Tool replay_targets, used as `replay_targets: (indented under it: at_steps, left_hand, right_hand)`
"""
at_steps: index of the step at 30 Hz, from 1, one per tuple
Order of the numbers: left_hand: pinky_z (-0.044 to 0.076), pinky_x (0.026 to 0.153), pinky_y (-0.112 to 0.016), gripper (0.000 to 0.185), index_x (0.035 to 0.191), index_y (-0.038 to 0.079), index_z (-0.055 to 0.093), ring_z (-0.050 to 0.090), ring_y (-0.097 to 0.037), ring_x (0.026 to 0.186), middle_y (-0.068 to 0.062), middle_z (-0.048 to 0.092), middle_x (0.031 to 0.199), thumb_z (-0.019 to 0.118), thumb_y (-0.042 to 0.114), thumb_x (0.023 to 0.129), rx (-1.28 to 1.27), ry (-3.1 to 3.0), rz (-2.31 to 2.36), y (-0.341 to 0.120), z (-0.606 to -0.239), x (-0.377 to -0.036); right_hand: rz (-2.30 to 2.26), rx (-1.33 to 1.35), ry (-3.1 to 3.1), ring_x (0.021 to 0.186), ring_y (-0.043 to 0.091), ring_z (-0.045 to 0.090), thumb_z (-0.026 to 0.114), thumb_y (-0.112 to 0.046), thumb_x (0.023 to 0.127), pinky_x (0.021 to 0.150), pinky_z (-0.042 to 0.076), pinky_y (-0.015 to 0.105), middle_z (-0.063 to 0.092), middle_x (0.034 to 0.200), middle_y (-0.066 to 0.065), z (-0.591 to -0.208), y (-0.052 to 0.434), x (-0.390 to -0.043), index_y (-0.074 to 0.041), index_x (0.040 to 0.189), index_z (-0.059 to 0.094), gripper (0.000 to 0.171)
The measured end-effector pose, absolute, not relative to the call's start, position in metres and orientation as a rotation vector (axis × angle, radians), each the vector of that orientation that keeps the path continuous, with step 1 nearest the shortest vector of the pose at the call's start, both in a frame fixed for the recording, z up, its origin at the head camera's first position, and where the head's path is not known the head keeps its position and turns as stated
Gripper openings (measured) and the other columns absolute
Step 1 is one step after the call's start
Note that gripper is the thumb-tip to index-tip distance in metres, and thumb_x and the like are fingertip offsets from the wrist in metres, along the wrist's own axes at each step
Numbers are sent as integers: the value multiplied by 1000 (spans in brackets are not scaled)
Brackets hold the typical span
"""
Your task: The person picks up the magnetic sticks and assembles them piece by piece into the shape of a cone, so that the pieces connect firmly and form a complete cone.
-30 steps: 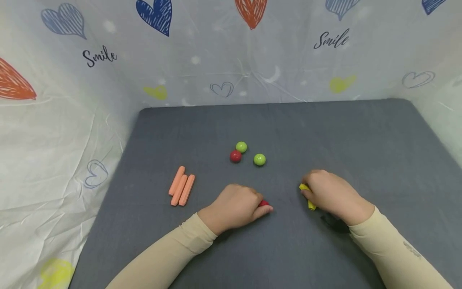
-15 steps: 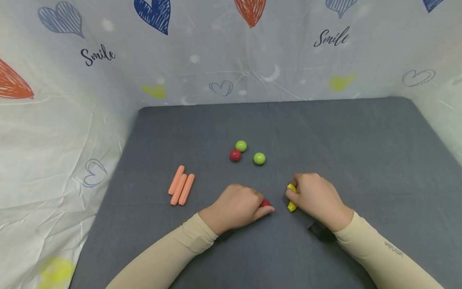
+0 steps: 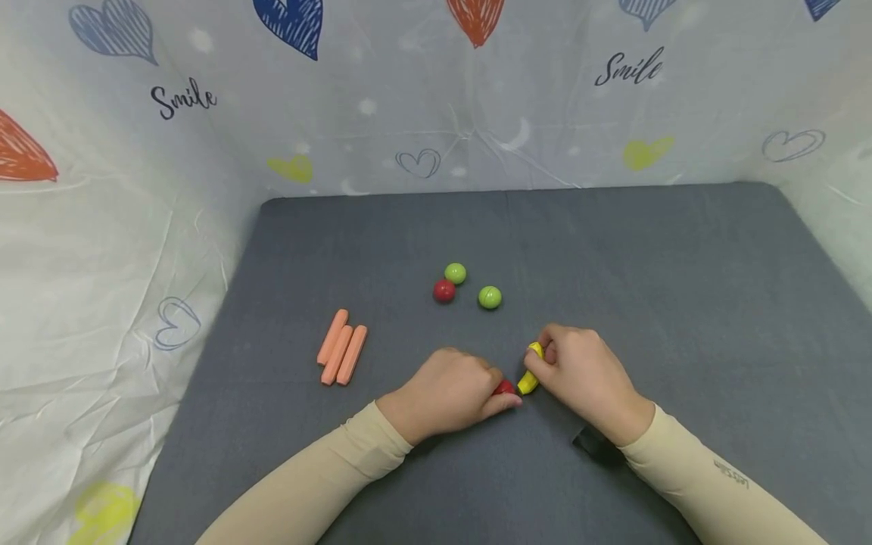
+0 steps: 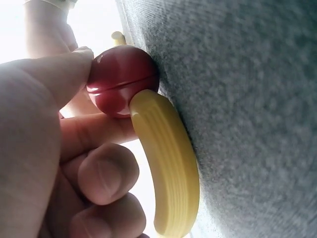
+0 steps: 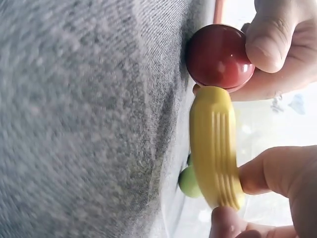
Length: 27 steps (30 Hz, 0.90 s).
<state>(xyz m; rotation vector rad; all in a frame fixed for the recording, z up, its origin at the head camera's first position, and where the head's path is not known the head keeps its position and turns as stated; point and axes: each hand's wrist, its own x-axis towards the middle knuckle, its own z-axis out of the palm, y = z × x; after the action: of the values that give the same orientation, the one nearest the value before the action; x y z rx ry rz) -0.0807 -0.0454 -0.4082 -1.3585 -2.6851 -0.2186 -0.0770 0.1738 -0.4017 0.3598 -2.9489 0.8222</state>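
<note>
Left hand [image 3: 446,392] pinches a red ball [image 3: 505,387] in its fingers on the worktop [image 3: 681,303]; right hand [image 3: 586,375] pinches a yellow stick [image 3: 529,375], its tip touching the ball. Risk, as judged: the round ball may squirt from the pinch and roll if the stick pushes off-centre. Count: two red balls, two green balls [image 3: 455,273], three orange sticks [image 3: 342,356] left of the held ball, one yellow stick.

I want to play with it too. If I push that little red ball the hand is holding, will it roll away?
Probably yes. The red ball looks round, smooth and shiny, so it would likely roll easily, though the grey mat looks fuzzy and may slow it. Now the left hand pinches it, and the yellow ridged piece touches it, so it stays.
</note>
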Motion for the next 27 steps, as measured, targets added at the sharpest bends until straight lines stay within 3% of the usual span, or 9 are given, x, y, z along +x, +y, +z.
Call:
replay_targets:
  at_steps: [5,16,27]
  left_hand:
    - [31,45,-24,50,64,24,57,37,-3,46,13,43,55,62,57,102,-1369,-2688,-221,-45,-406,-81]
    - [36,48,-25,48,68,24,59,39,-3,47,12,45,58,62,58,101,-1385,-2676,-211,-45,-405,-78]
    - [50,58,-28,32,85,22,70,51,-7,58,7,54,74,71,52,97,-1403,-2723,1,-44,-394,-74]
  right_hand:
    - [847,367,-2925,52,9,42,69,-12,87,49,36,27,49,62,-5,-402,172,-77,-10,77,61,13]
    - [838,405,-2949,48,6,36,70,-12,87,46,29,26,42,56,-7,-403,173,-79,-12,72,58,19]
    - [865,466,-3030,43,6,35,75,-15,92,44,28,24,39,51,-9,-408,172,-77,-14,67,58,30]
